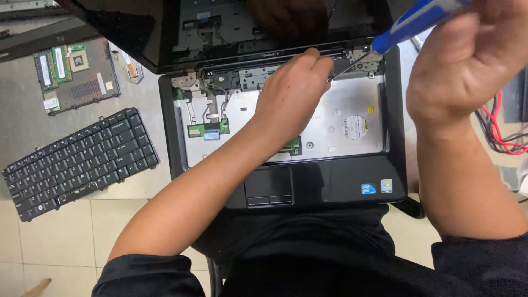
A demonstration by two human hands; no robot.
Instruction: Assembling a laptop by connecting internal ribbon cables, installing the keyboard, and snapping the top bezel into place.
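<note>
An open black laptop [341,187] rests on my lap with its keyboard taken out, so the silver metal tray [352,110] and green boards show. My left hand [294,91] lies on the tray, fingertips pinched near the hinge strip at the back right. In my right hand [467,55] is a blue-handled screwdriver [410,25], gripped by its handle. Its thin shaft slants down to the left, and the tip is close to my left fingertips by the right hinge [363,58].
The removed black keyboard [80,159] lies on the tiled floor at left. Behind it sits a grey panel with green circuit boards [74,74]. Red and black wires [503,129] lie at the right edge. The glossy screen [143,33] stands open at the back.
</note>
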